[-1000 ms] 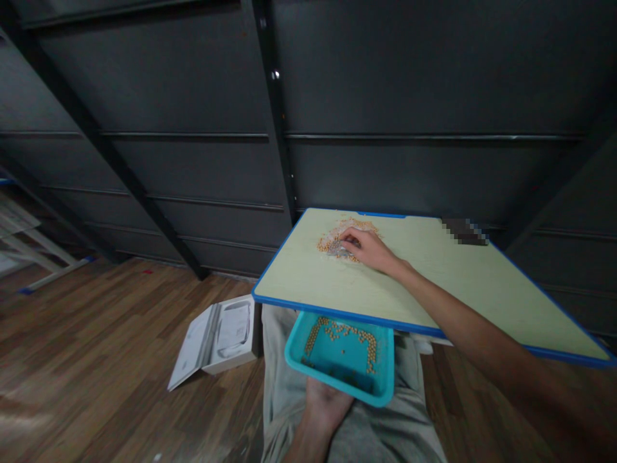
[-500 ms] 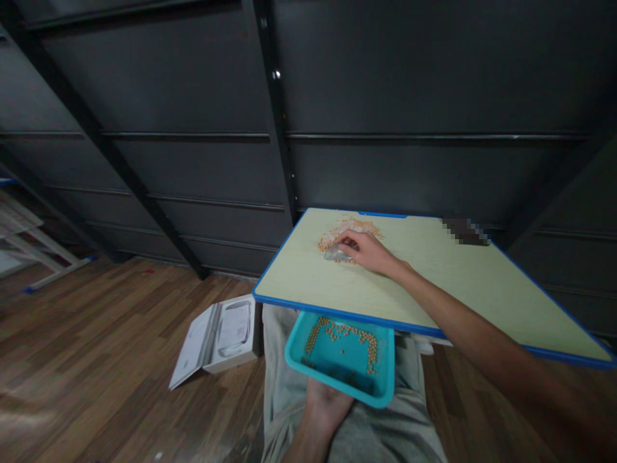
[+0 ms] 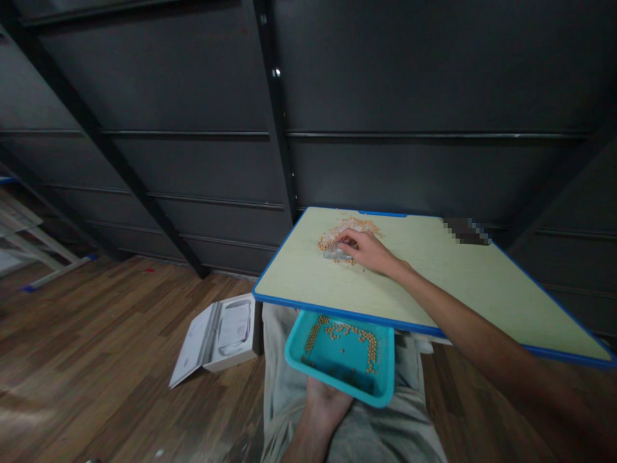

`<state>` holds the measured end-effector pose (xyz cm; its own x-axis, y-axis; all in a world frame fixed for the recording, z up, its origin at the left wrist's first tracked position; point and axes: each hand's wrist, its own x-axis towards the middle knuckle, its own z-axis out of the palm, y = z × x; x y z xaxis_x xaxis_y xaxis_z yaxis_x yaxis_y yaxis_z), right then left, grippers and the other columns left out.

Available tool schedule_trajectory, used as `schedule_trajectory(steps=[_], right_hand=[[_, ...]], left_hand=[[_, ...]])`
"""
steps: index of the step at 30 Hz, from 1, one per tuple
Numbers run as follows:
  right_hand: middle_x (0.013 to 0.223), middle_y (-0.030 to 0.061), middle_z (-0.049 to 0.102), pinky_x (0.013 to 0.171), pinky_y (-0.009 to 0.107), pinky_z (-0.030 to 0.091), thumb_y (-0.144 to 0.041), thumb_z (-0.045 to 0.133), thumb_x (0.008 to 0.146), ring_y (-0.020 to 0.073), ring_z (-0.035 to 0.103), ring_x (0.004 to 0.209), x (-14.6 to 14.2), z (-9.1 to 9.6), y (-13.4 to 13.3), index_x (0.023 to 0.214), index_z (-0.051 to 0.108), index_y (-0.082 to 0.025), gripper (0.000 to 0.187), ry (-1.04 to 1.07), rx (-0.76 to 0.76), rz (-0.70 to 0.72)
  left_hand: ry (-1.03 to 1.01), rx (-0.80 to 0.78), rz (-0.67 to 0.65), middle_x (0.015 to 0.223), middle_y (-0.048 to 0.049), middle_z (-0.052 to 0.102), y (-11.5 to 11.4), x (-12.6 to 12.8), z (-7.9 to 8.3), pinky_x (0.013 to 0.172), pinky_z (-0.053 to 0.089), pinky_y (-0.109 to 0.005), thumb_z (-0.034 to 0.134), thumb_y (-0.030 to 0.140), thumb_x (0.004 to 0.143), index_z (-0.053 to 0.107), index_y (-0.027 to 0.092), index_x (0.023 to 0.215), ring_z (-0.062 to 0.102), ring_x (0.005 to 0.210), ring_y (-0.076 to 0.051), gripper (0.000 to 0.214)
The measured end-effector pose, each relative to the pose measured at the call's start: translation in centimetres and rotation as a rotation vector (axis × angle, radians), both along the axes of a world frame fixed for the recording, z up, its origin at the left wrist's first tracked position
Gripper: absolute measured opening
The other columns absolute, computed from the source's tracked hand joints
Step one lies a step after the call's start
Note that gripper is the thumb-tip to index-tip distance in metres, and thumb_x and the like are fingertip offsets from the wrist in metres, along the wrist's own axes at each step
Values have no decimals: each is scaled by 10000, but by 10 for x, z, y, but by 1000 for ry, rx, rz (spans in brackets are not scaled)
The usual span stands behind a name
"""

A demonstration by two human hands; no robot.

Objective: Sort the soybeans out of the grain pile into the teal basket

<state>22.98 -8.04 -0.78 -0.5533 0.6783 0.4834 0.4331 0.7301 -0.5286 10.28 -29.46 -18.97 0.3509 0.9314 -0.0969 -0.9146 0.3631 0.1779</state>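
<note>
My right hand (image 3: 365, 249) is over the table, its fingers pinched on a clear, flat plastic piece (image 3: 333, 254) with a greyish edge. Around and behind those fingers lie many small round tan beans (image 3: 328, 243), mixed with white granules (image 3: 348, 225). A few beans sit on the near side of the plastic piece. Below the table's front edge, my left hand (image 3: 328, 402) supports a turquoise tray (image 3: 332, 381) from underneath; its fingers are mostly hidden by the tray. Tan beans (image 3: 372, 350) line the tray's sides and back, and its far rim is under the table edge.
The pale table (image 3: 299, 276) has a blue edge strip. At its back right lies a dark, pixelated object (image 3: 466, 231). A white open box (image 3: 236, 331) rests on the wooden floor to the left. Dark metal panels (image 3: 434, 77) rise behind the table.
My right hand and the plastic piece have shifted very slightly to the left. A single bean now shows on the table just below the hand. The tray stays put.
</note>
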Motion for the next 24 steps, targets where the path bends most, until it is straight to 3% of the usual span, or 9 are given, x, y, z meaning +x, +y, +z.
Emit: schedule_trajectory(steps=[6,24], right_hand=[[902,22,712,708,295,453,-247,557,893,165,645,793,-1,-4,2,1018,642,-225,152,20,-34,22],[857,29,675,677,274,448,-225,577,868,142,602,745,-3,-3,-1,963,636,-193,117,66,-75,71]], left_hand=[[-91,-43,-6,1229,-106,683,1,0,-9,1102,284,-615,420,373,902,606,251,1252,534,1249,-334,414],[-93,15,-17,1178,-121,707,0,-1,-1,1119,261,-600,393,414,913,644,234,1205,514,1275,-324,425]])
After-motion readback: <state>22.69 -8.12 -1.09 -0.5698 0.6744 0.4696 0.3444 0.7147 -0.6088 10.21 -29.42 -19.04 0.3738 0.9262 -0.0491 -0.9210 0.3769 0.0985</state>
